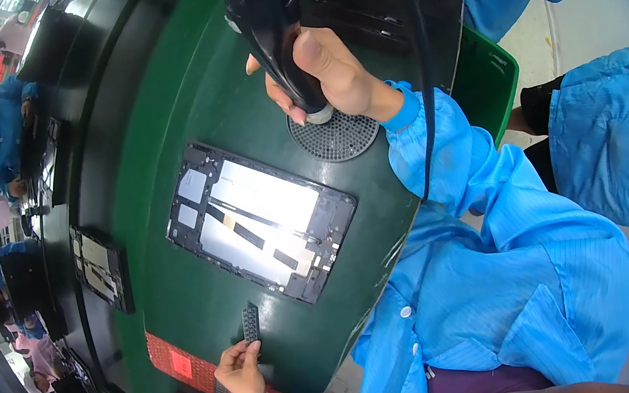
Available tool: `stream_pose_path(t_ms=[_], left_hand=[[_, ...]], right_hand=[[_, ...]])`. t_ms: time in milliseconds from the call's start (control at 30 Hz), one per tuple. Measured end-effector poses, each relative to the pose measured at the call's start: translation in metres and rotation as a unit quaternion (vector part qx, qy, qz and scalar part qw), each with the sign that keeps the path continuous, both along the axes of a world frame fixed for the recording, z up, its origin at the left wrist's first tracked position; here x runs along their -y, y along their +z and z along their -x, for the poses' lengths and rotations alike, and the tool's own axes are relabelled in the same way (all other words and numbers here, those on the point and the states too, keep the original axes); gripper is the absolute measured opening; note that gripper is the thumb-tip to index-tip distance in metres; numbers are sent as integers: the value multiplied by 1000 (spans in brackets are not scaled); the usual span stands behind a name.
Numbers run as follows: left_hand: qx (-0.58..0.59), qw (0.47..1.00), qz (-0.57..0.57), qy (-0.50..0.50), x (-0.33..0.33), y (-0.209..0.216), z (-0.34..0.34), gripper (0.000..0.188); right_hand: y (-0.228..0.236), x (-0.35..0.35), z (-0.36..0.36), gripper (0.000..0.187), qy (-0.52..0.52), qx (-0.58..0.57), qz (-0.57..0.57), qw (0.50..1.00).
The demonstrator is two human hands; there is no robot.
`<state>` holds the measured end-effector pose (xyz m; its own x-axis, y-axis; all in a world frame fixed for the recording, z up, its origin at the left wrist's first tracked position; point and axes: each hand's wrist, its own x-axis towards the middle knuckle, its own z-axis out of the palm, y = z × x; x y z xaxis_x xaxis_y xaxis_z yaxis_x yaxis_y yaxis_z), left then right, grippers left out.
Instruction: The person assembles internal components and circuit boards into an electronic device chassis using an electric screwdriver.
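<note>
My right hand (336,70) is closed around a black rounded hand tool (268,31). The tool's light-coloured lower end is above or on a round grey perforated disc (334,140); I cannot tell whether they touch. Between thumb and fingers, my left hand (242,371) pinches a small dark strip with rows of pockets (251,324) near the table's lower end. An opened tablet (261,220) lies between the two hands, its inner side up, showing bright metal plates, black ribbon cables and small boards. Neither hand touches it.
A green table (163,303) carries everything. Red bubble wrap (181,366) lies beside my left hand. Another opened device (101,267) sits across the dark rail. A black cable (423,72) hangs by my right sleeve. A green bin (490,82) and other people in blue are nearby.
</note>
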<state>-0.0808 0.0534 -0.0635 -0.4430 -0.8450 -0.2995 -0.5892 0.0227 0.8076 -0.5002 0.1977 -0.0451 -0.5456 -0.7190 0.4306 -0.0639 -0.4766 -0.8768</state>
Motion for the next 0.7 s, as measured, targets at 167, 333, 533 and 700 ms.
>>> stream_pose_path(t_ms=[167, 333, 533, 700], left_hand=[[22, 998, 52, -15, 1, 1, -8, 15], [108, 983, 134, -63, 2, 6, 10, 16], [144, 975, 152, -78, 2, 11, 10, 18], [68, 965, 221, -125, -6, 22, 12, 16]], right_hand=[[3, 5, -6, 77, 3, 11, -7, 1000], [3, -1, 2, 82, -39, -79, -12, 996], [-2, 2, -5, 68, -14, -44, 19, 999], [4, 7, -13, 69, -2, -28, 34, 999]])
